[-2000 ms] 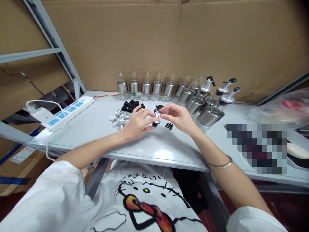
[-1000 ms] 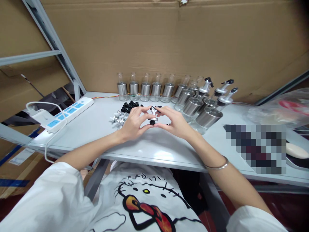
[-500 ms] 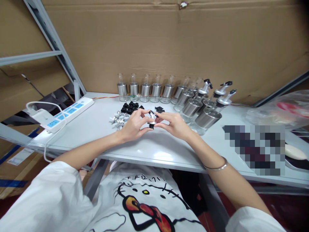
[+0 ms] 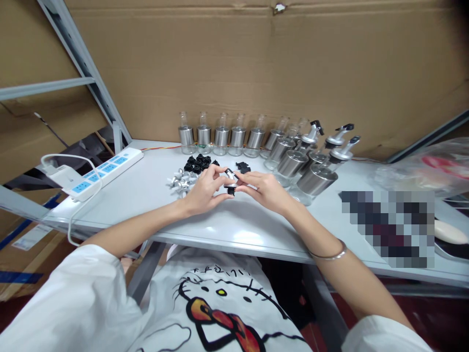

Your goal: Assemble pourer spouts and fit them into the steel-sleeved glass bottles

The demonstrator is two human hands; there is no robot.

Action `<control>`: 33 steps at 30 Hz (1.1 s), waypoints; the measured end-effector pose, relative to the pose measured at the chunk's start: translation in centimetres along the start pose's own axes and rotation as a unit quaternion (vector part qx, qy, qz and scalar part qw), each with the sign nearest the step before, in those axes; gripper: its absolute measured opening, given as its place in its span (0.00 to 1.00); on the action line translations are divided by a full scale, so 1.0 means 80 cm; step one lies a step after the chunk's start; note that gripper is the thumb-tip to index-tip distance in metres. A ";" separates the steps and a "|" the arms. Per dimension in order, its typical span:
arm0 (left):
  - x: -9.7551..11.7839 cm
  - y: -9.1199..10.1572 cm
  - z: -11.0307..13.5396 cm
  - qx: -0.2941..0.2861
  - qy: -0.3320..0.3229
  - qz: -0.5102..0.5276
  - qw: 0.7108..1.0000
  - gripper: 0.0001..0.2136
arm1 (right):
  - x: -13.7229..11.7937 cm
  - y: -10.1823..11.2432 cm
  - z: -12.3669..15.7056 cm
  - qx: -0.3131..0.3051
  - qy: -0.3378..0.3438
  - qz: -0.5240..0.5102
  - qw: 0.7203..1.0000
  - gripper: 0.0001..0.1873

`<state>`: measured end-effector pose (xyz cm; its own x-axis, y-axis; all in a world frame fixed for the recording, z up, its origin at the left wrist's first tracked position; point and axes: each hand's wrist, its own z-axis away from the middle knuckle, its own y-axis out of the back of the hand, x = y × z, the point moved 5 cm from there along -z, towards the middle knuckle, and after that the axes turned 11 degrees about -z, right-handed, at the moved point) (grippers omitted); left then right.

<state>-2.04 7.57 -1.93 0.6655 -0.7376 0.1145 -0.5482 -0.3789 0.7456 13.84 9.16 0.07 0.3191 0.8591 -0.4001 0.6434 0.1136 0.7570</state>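
Between my two hands, a little above the tabletop, is a bottle pourer (image 4: 230, 185) with a silver spout, a black flip cap on top and a black ribbed stopper below. My left hand (image 4: 205, 191) pinches it from the left with thumb and fingers. From the right, the thumb and fingertips of my right hand (image 4: 266, 192) grip its side. Behind my left hand lie a heap of black stoppers (image 4: 198, 164) and a pile of silver spouts (image 4: 181, 182). Small black caps (image 4: 243, 167) are heaped just beyond my right fingers.
Several glass bottles with steel sleeves (image 4: 221, 135) line the back. At the right, some bottles (image 4: 318, 179) carry pourers. A power strip (image 4: 106, 172) with a white adapter sits at the left. A plastic bag (image 4: 436, 166) and a blurred patch (image 4: 388, 227) occupy the right side.
Both hands keep their grip on the pourer, almost in the same place. The pourer's cap sits slightly differently; otherwise only a tiny shift of the view shows.
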 end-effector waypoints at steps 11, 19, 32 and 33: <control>-0.007 0.004 -0.007 -0.004 -0.003 0.021 1.000 0.14 | -0.003 -0.008 -0.001 -0.015 0.000 0.058 0.998 0.17; -0.004 0.003 -0.007 -0.020 -0.013 -0.016 1.000 0.17 | 0.007 0.004 0.001 -0.007 -0.094 0.055 0.994 0.13; -0.003 0.010 -0.010 0.001 -0.046 -0.036 0.998 0.15 | 0.003 -0.012 -0.001 -0.027 -0.055 0.113 0.992 0.13; -0.004 0.010 -0.010 0.004 -0.048 -0.040 0.998 0.15 | 0.004 -0.010 0.000 -0.022 -0.067 0.109 0.992 0.12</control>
<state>-2.27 7.94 -0.86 0.6556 -0.7550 -0.0097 -0.4994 -0.4432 0.7445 13.39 9.36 -0.69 0.5385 0.7923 -0.2869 0.5195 -0.0441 0.8534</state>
